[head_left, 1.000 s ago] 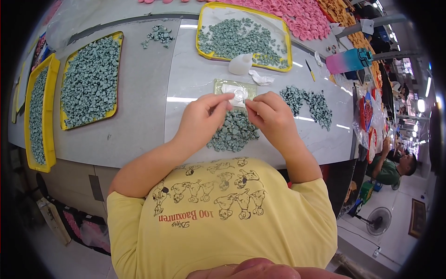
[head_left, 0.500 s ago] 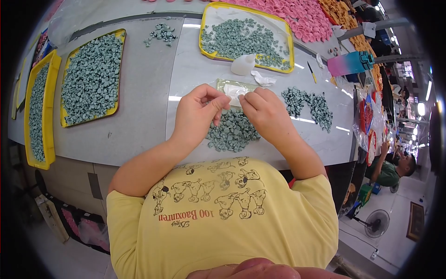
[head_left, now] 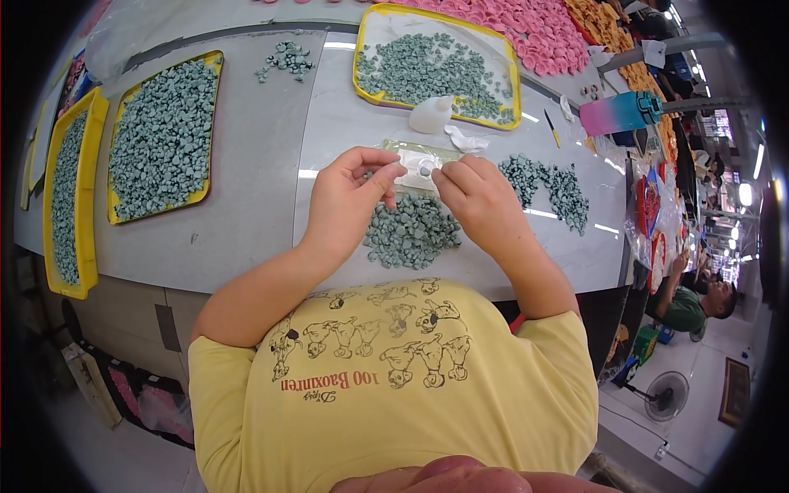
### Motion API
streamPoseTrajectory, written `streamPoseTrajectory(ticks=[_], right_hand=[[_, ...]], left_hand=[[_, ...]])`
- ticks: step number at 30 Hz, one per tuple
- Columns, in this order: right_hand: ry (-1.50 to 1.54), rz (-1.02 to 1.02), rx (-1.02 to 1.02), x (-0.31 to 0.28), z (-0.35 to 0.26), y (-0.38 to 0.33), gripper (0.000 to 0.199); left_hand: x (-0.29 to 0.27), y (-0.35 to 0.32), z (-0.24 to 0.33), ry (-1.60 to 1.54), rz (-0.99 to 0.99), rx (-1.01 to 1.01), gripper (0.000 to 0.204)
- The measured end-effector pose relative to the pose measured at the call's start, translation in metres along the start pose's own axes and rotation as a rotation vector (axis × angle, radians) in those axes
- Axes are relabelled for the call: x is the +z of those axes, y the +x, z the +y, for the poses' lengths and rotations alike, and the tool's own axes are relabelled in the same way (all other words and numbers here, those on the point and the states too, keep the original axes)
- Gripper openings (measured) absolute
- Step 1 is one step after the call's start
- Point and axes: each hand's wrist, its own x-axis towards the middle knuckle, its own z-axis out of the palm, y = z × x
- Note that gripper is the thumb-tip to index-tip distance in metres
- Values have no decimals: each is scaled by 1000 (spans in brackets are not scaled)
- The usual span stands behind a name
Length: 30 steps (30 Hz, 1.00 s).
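Over a small flat pad with a white top (head_left: 408, 173), both hands face each other. One small grey-green piece (head_left: 425, 172) shows on the pad, close to the right fingertips. My left hand (head_left: 352, 193) is closed in a pinch at the pad's left side; whatever it holds is too small to make out. My right hand (head_left: 479, 195) is pinched too, at the pad's right side, and its fingertips hide what may be between them. Just below the pad lies a heap of grey-green pieces (head_left: 413, 232), partly beside my left fingers.
Behind the pad stand a white squeeze bottle (head_left: 429, 116), a crumpled tissue (head_left: 466, 140) and a yellow tray (head_left: 516, 115) of pieces. More piles (head_left: 567, 197) lie right, near a yellow-handled knife (head_left: 552, 129) and a pink-blue bottle (head_left: 612, 113). Filled yellow trays (head_left: 215, 107) stand left.
My right hand has shifted slightly right, away from my left fingers. The small grey-green piece on the pad now shows between the hands. My left hand has barely moved.
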Motion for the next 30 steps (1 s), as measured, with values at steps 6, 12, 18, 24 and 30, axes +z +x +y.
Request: streamPoseTrajectory(ticks=[6, 12, 18, 24, 30], right_hand=[[51, 58, 40, 0, -2, 4, 27], [26, 21, 105, 5, -8, 11, 20], [-1, 10, 154, 12, -13, 15, 15], [109, 56, 192, 14, -13, 12, 13], [705, 207, 620, 4, -12, 12, 11]], left_hand=[[-2, 0, -1, -20, -15, 3, 18], [-3, -1, 0, -4, -17, 2, 18], [-3, -2, 2, -12, -17, 9, 18], [-6, -1, 2, 5, -27, -2, 17], [-8, 0, 1, 63, -94, -74, 17]])
